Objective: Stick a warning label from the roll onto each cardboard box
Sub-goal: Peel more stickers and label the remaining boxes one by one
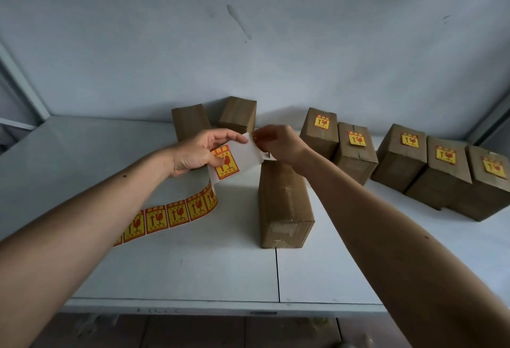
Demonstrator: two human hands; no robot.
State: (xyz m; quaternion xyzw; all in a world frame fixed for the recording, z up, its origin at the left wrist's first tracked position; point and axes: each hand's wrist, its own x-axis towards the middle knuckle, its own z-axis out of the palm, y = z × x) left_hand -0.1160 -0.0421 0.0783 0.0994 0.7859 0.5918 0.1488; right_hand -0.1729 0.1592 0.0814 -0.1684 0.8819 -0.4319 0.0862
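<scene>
White backing strip [242, 154] pinched by both hands; right hand's [278, 143] fingertips hidden, left hand [198, 154].

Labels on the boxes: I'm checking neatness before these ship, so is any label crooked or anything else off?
Mostly tidy. The label on the second box sits slightly rotated against the box edges, and the label on the rightmost box also looks tilted. Three boxes carry no label yet: two at the back and the one lying in front.

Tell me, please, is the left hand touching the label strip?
Touching. The head view shows the left hand gripping the label strip, its thumb lying over the top of a yellow warning label.
</scene>
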